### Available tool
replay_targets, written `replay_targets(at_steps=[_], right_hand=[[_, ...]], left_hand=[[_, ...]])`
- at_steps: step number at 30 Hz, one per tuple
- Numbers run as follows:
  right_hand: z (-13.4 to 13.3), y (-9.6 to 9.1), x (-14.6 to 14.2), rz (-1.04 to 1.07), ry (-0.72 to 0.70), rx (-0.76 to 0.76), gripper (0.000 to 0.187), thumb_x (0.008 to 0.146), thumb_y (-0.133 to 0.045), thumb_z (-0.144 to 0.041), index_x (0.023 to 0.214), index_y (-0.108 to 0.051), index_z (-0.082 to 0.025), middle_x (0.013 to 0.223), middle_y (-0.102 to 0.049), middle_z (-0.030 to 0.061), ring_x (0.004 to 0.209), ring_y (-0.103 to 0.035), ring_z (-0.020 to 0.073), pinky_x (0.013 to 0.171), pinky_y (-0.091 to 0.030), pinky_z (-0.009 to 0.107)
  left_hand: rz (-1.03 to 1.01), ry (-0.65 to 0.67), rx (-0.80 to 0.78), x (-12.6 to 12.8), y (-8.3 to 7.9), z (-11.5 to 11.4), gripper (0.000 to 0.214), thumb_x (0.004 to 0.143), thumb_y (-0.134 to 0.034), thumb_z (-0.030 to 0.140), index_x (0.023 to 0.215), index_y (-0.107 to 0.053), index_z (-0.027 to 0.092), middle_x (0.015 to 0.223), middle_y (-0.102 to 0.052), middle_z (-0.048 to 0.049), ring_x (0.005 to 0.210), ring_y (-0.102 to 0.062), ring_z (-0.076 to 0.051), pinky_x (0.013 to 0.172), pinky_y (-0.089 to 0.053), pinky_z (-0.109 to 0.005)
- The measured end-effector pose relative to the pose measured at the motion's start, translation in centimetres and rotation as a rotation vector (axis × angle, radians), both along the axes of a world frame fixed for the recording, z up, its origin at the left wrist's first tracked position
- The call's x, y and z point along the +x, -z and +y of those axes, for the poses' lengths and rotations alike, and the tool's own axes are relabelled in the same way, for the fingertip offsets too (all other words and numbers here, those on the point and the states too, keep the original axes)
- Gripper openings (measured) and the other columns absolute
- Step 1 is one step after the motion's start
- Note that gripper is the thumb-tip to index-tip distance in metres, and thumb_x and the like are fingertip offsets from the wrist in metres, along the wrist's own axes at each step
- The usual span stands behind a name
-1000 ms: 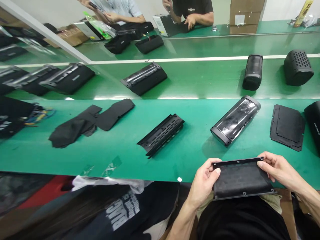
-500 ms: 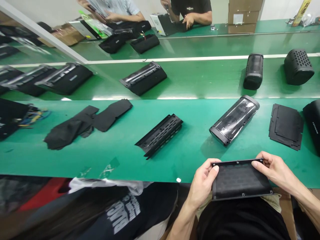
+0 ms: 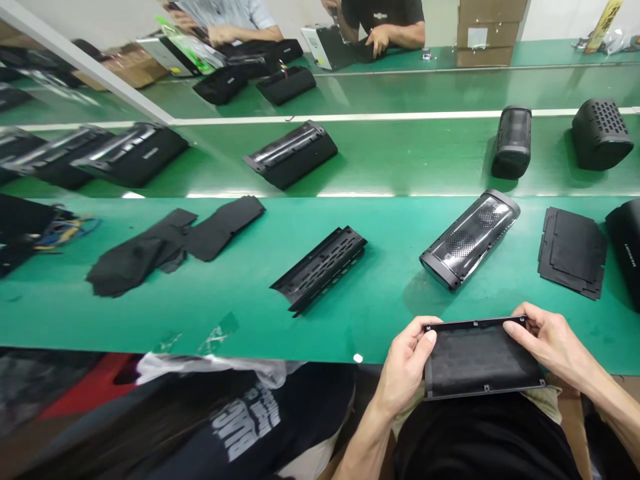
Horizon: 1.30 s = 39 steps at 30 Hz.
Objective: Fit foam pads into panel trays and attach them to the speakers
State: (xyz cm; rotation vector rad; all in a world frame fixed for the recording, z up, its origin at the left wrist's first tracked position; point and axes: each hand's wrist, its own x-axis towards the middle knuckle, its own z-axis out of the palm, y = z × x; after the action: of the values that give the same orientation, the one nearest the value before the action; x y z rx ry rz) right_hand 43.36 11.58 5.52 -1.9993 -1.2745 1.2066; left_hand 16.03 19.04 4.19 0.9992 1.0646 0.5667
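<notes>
My left fingers (image 3: 419, 327) and right fingers (image 3: 530, 312) are gripping a black panel (image 3: 480, 363), near its far corners, a glossy case (image 3: 470, 241) lying beyond, on the green surface (image 3: 383, 287)

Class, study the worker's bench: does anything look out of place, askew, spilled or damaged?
A small white spot at the near edge of the green bench and clear, shiny film farther left look out of place against the plain surface, perhaps stray scraps. The black panel held by the left hand and right hand shows no obvious damage.
</notes>
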Motion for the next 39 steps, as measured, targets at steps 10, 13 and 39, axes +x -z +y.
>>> replay_targets(at_steps=[10, 13, 39], right_hand=[[1.2, -0.8, -0.6, -0.303, -0.278, 0.415, 0.024, 0.104, -0.061, -0.042, 0.119, -0.072, -0.027, 0.111, -0.077, 0.0054, 0.100, -0.071, 0.0255, 0.088, -0.049, 0.039], [1.9, -0.7, -1.1, -0.322, -0.379, 0.387, 0.020, 0.106, -0.058, -0.036, 0.105, -0.076, -0.028, 0.094, -0.078, 0.0033, 0.086, -0.071, 0.0235, 0.080, -0.045, 0.039], [1.9, -1.0, -1.8, -0.263, -0.331, 0.343, 0.029, 0.103, -0.051, -0.033, 0.093, -0.077, -0.026, 0.085, -0.077, 0.0023, 0.077, -0.067, 0.0205, 0.077, -0.041, 0.037]], left_hand=[[-0.005, 0.033, -0.009, -0.3, 0.8, -0.1, 0.062, 0.087, -0.076, 0.071, 0.115, -0.068, 0.017, 0.087, -0.065, -0.0021, 0.076, -0.056, -0.015, 0.071, -0.045, -0.027], [0.006, 0.043, 0.012, -0.3, 0.8, -0.1, 0.063, 0.088, -0.075, 0.072, 0.115, -0.068, 0.016, 0.088, -0.064, -0.0024, 0.078, -0.055, -0.016, 0.072, -0.044, -0.027], [-0.038, 0.048, -0.025, -0.2, 0.4, 0.1, 0.054, 0.088, -0.076, 0.067, 0.111, -0.069, 0.019, 0.082, -0.065, -0.0012, 0.071, -0.058, -0.015, 0.068, -0.046, -0.026]])
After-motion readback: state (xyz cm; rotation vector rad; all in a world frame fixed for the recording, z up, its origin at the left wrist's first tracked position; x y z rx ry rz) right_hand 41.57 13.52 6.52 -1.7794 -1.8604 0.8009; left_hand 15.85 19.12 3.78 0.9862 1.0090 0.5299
